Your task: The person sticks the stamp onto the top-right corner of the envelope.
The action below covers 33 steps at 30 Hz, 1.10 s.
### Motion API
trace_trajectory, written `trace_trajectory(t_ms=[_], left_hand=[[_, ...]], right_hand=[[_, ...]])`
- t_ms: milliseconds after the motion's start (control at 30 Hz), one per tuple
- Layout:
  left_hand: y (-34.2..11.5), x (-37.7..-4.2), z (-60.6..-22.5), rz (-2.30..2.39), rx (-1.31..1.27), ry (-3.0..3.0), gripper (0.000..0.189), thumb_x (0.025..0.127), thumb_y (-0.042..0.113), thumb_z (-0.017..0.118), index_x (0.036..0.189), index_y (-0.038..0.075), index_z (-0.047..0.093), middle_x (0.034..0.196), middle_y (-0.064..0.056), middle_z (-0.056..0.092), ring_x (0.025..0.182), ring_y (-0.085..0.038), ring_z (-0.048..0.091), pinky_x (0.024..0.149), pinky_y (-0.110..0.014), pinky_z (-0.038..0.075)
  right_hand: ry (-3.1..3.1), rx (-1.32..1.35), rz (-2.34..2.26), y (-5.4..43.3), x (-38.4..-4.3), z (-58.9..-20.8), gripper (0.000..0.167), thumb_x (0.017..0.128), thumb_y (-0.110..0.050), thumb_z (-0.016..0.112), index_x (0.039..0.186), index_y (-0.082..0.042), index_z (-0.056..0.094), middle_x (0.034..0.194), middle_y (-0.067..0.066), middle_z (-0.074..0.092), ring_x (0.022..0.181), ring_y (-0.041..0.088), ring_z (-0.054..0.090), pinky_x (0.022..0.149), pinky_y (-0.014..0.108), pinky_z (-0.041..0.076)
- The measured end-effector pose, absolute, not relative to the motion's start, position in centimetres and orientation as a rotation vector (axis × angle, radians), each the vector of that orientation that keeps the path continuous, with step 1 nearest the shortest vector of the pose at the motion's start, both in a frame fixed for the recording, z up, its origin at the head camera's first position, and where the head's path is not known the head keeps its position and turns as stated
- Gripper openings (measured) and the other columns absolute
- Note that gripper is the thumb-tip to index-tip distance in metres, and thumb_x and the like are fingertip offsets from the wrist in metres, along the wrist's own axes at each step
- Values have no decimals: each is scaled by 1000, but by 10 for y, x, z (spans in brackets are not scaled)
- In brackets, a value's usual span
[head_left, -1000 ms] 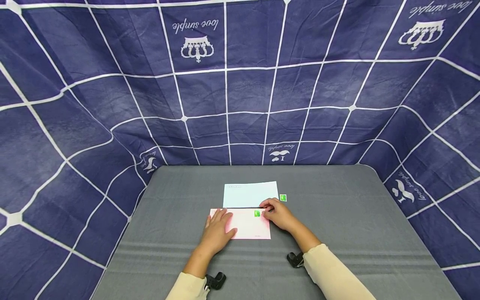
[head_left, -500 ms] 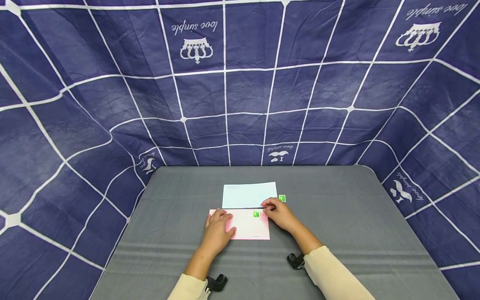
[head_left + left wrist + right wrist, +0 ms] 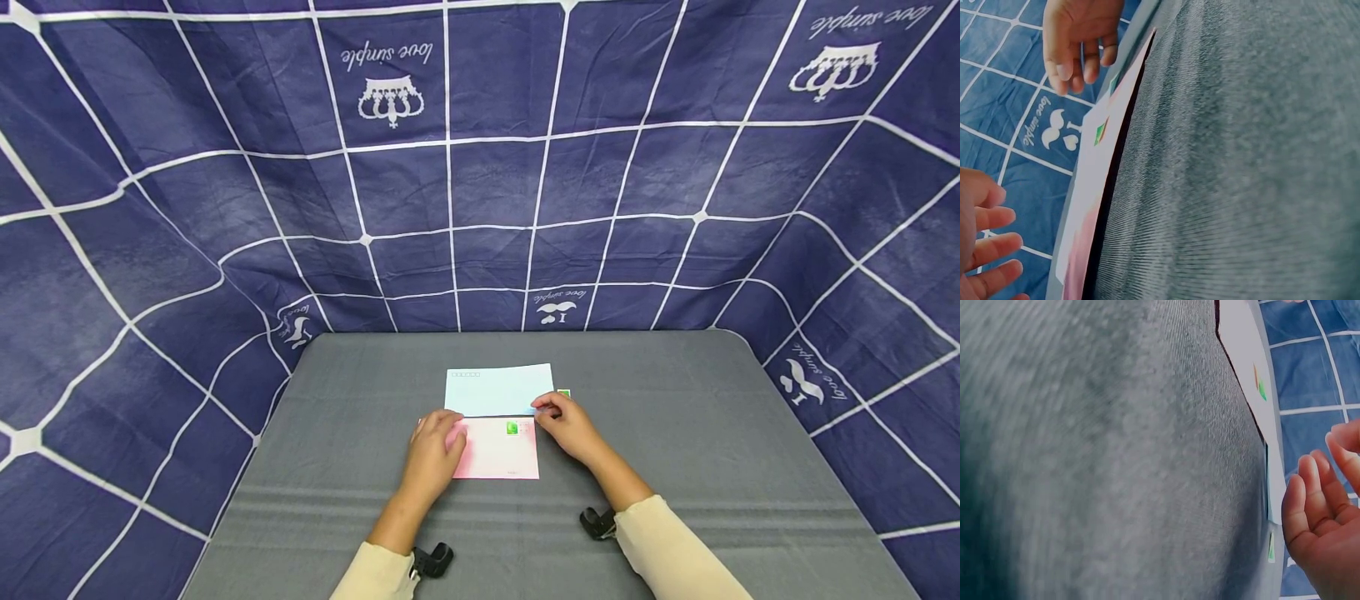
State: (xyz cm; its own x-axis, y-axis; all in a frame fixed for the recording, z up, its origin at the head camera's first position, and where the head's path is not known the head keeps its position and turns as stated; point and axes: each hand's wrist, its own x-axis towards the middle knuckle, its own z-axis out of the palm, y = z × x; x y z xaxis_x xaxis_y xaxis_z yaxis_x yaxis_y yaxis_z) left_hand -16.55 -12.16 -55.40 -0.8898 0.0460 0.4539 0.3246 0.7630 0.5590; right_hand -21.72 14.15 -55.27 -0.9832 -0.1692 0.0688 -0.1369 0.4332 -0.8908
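Note:
A pink-edged envelope [image 3: 495, 458] lies flat, with a green stamp [image 3: 512, 427] at its upper right. Right behind it is a pale blue envelope [image 3: 495, 392] with small printed boxes at its upper left. A second green stamp [image 3: 564, 392] lies just right of the blue envelope, partly covered by my right hand in the head view. My left hand [image 3: 431, 454] hovers over the pink envelope's left end, fingers relaxed and holding nothing. Over the blue envelope's near right corner is my right hand [image 3: 572, 429]; its fingers [image 3: 1310, 494] are loosely bent with nothing between them.
A grey cloth-covered table [image 3: 675, 433] carries everything. Behind it and at both sides hangs a blue curtain [image 3: 495, 183] with white grid lines. Each wrist wears a black camera mount [image 3: 433, 561] below a cream sleeve [image 3: 378, 573].
My right hand has left the stamped corner of the pink envelope and moved slightly right, now overlapping the loose stamp. My left hand has lifted, its fingers closer together.

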Motion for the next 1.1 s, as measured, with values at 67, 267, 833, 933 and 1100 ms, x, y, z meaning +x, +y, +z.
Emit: trace_trajectory(t_ms=[67, 267, 833, 933, 1100], left_hand=[[-121, -167, -553, -927, -284, -2537, 23, 90, 15, 72, 111, 7, 75, 112, -9, 71, 111, -31, 66, 103, -52, 46], [-121, -173, -551, -1004, -294, -2551, 31, 91, 16, 74, 121, 6, 72, 128, -13, 68, 123, -33, 64, 108, -62, 43], [-122, -197, -546, -849, -378, -2650, 39, 94, 29, 71, 128, 9, 68, 130, -9, 68, 122, -31, 64, 105, -51, 48], [-123, -201, -547, -838, -387, -2654, 39, 93, 28, 70, 127, 8, 69, 130, -10, 67, 122, -31, 63, 106, -50, 48], [-123, -206, -549, -864, -392, -2687, 39, 93, 26, 70, 127, 8, 69, 134, -11, 65, 126, -32, 61, 108, -50, 47]], right_hand=[[2645, -258, -1631, 144, -217, -553, 17, 92, -5, 66, 108, -4, 70, 103, 8, 64, 87, 11, 60, 75, 21, 49], [2671, -249, -1646, 153, -217, -552, 23, 92, -4, 66, 115, -3, 69, 110, 11, 67, 94, 14, 63, 75, 19, 50], [2755, -177, -1676, 185, -222, -545, 25, 91, -4, 68, 115, 2, 69, 110, 16, 69, 88, 3, 59, 72, 16, 48], [2762, -175, -1669, 189, -224, -546, 26, 90, -3, 68, 115, 3, 69, 110, 18, 68, 88, 3, 60, 71, 15, 49], [2789, -187, -1638, 193, -228, -549, 25, 90, -1, 69, 114, 5, 69, 110, 20, 67, 92, 13, 64, 75, 16, 50]])
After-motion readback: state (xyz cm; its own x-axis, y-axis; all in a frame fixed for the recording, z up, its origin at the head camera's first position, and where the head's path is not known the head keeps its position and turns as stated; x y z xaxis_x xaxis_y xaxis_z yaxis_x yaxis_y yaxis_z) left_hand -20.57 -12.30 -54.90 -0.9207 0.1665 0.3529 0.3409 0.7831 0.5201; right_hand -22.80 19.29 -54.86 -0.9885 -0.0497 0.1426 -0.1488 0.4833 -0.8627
